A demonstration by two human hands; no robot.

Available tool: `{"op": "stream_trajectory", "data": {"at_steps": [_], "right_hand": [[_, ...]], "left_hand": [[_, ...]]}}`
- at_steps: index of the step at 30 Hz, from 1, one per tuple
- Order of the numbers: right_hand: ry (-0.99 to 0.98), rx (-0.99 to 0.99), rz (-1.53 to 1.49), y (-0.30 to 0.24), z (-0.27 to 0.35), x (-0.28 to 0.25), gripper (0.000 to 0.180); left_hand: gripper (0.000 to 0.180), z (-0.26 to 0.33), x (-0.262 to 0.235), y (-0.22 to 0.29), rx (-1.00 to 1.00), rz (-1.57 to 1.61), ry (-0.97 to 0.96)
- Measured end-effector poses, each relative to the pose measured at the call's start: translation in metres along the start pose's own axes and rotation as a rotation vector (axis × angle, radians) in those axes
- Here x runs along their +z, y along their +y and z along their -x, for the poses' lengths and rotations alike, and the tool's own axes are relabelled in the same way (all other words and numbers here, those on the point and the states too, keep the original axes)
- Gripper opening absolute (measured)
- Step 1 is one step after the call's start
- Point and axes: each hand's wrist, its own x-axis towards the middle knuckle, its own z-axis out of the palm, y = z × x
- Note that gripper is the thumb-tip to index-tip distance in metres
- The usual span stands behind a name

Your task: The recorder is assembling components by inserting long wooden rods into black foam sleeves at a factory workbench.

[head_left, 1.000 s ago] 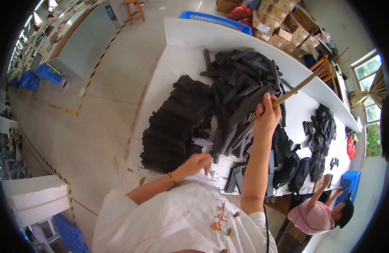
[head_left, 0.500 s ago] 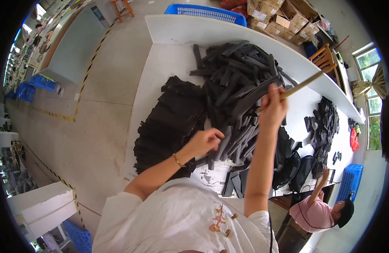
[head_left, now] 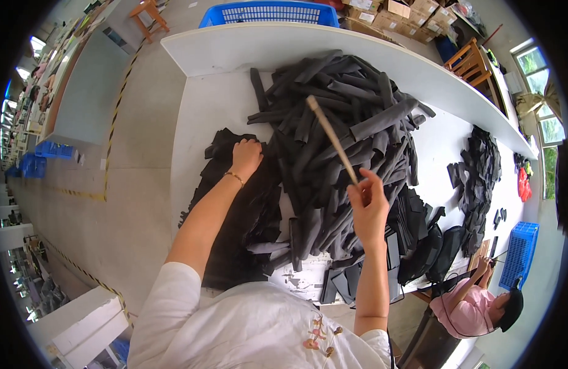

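In my right hand, fingers pinch the lower end of a thin wooden stick, which slants up and left above a heap of dark grey fabric tubes. My left hand has its fingers curled down on the far part of a stack of flat black fabric pieces, left of the heap; it appears to grip the top piece, though the fingertips are hidden. One grey tube lies across the top of the heap, apart from the stick.
A raised white board edges the table's far side, with a blue basket behind it. Black bags and another dark fabric pile lie to the right. A co-worker in pink sits at the lower right.
My left hand has moved away and left, from beside the tubes onto the black stack. The stick has swung from pointing right to pointing up-left, and my right hand has come nearer to me.
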Motion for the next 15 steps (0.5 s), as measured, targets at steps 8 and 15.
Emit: {"op": "stream_trajectory", "data": {"at_steps": [8, 15], "right_hand": [[-0.222, -0.323, 0.398, 0.014, 0.017, -0.016, 0.017], [-0.281, -0.442, 0.503, -0.008, 0.047, -0.021, 0.017]], "left_hand": [[0.015, 0.025, -0.072, -0.002, 0.047, 0.454, 0.000], [0.016, 0.078, -0.131, 0.017, 0.170, 0.517, 0.044]]}}
